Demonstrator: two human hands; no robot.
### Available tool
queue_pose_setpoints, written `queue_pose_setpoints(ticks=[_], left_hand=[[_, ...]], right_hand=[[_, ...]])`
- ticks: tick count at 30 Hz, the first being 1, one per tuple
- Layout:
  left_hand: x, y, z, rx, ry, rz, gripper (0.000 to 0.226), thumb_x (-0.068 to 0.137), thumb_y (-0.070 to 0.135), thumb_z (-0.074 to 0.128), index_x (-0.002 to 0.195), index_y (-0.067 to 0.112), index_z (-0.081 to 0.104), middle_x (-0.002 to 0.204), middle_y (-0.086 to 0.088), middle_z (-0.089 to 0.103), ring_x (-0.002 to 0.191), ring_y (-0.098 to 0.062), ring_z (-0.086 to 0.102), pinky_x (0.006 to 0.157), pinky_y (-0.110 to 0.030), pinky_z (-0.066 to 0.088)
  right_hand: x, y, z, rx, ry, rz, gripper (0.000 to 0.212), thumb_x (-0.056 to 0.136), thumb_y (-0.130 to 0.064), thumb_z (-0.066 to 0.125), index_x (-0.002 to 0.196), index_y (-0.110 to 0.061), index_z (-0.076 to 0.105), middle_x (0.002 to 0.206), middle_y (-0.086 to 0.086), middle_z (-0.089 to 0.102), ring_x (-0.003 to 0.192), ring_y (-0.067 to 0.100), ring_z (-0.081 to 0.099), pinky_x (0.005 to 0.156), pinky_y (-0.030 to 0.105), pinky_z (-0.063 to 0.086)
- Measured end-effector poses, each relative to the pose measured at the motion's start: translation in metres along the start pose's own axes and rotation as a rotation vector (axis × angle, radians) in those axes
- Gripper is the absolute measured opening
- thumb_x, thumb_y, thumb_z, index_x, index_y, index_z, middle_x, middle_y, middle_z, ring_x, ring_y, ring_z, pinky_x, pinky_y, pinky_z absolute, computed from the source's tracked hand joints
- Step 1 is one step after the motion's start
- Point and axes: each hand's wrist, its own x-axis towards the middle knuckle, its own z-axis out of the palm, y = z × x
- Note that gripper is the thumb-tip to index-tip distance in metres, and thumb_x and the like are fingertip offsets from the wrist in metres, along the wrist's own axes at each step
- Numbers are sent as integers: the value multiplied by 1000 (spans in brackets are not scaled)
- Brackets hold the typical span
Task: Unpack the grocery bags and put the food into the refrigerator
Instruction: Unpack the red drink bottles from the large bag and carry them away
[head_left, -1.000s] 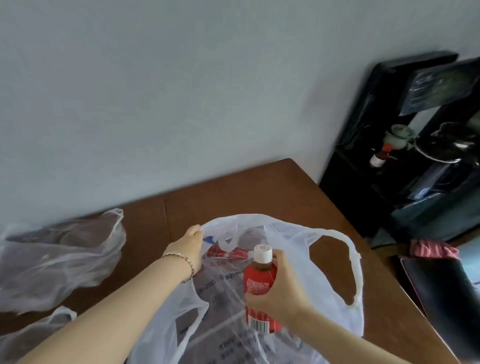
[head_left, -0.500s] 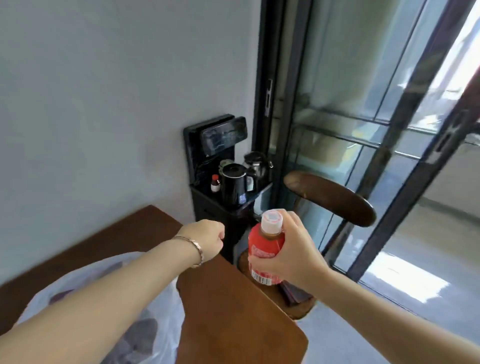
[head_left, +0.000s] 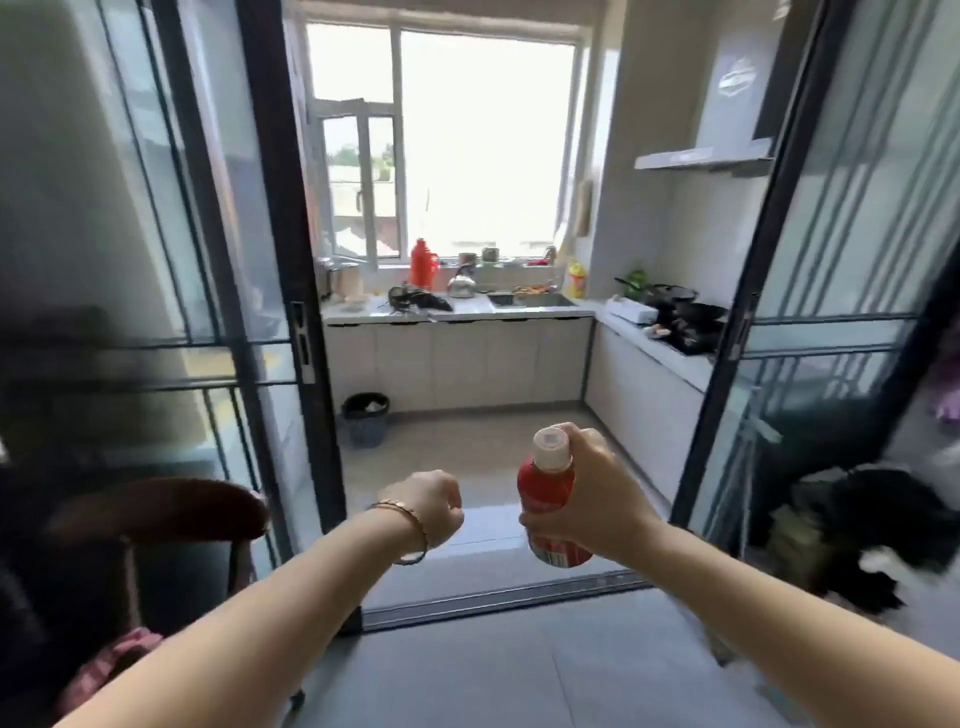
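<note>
Bottle (head_left: 544, 491), rounded, smooth red plastic, in right hand (head_left: 597, 499)

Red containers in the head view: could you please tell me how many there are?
2. One bottle is gripped in the right hand. One flask stands on the counter below the window. Others may be hidden among the clutter there.

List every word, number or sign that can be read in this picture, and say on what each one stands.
No text here can be read with certainty.
Red bottle, held in the right hand: pale print on the label, too blurred to read.
Same bottle, lower edge: a patch of small print, too small and blurred to read.
Range hood: a pale mark on its upper panel, too blurred to read.
</note>
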Motion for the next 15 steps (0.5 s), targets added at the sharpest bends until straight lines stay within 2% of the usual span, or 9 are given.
queue_pose_setpoints(ticks=[1,4,10,15], left_hand=[[20,34,3,17,2,56,25,88,21,47,105,22,65,116,0,63,106,-21,59,90,-29,48],[75,135,13,77,-1,228,29,88,20,45,108,21,66,118,-1,63,108,-23,58,93,-31,48],[163,331,39,160,-48,583,30,94,18,42,114,11,63,119,-7,61,109,-26,58,92,-34,48],[211,479,58,145,-18,849,25,91,19,42,97,14,65,105,-7,66,97,-28,62,83,-36,51]], right_hand=[[-1,24,-26,-7,48,44,68,60,-29,84,116,-26,45,107,-1,46,94,16,53,86,29,48],[-8,89,-96,-77,184,166,64,61,-30,82,112,-27,44,104,0,46,91,14,51,77,20,42],[-23,198,-221,-227,412,432,66,62,-31,80,117,-27,44,109,0,43,93,21,56,87,32,48],[-30,272,-314,-363,600,614,66,62,-32,80,116,-30,44,110,-2,44,95,20,56,84,31,49]])
